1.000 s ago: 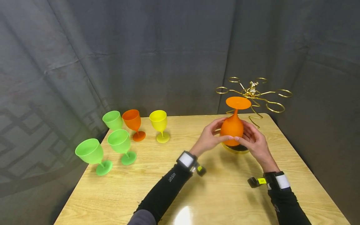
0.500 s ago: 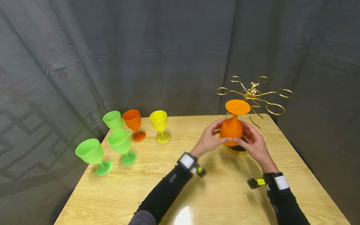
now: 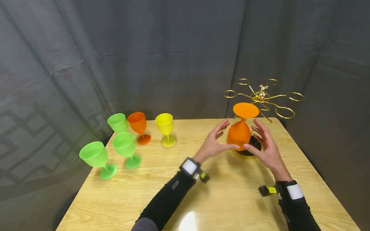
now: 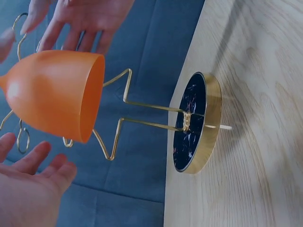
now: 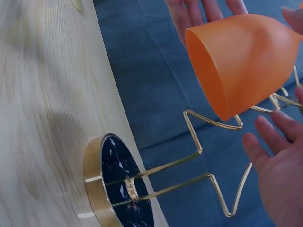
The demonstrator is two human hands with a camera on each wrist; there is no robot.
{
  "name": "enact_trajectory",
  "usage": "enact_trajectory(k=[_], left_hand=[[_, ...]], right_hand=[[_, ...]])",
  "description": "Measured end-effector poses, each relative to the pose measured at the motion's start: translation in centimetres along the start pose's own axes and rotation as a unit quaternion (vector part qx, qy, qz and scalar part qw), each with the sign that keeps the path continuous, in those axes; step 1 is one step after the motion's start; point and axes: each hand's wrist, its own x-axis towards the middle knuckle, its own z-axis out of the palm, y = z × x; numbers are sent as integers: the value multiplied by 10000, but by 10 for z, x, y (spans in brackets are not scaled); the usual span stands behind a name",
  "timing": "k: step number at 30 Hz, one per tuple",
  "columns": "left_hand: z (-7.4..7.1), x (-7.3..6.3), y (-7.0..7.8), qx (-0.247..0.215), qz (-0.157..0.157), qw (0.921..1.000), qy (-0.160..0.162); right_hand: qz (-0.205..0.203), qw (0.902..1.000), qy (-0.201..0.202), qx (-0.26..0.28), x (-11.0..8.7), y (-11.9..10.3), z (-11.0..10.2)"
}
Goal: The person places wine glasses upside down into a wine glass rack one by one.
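An orange goblet (image 3: 238, 135) stands upside down in the air at the front of a gold wire rack (image 3: 261, 96), its round foot (image 3: 246, 110) on top. A bit of gold wire shows just under that foot; most of the ring there is hidden. My left hand (image 3: 213, 144) is on the goblet's left, my right hand (image 3: 267, 150) on its right, fingers spread. Both wrist views show gaps between the fingers and the goblet (image 4: 59, 92). Whether the thumbs brush the bowl, I cannot tell. The rack's gold-rimmed black base (image 5: 125, 184) rests on the table.
On the left of the wooden table (image 3: 185, 179) stand several upright goblets: green ones (image 3: 124, 145), an orange one (image 3: 137, 123) and a yellow one (image 3: 164, 124). A grey curtain (image 3: 162, 64) hangs behind the table. More ring-ended arms spread from the rack top.
Both hands held the orange goblet earlier. It came down slightly, and the fingers have since come off its sides and spread outward. The goblets at left have not moved.
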Motion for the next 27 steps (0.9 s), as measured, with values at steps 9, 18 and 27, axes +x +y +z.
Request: enact_trajectory(k=[9,18,27], left_hand=[[-18,-15,-8,-240,214,9993,197],[-41,-36,-21,-382,-24,9972,644],[-70,-53,-25,-191,191,9930,1146]], right_hand=[[-278,9971,699,-119,-5,-8,-11],[-261,9865,1608,184,-7,-10,-19],[-808,9690,2333,-28,-2,-12,-31]])
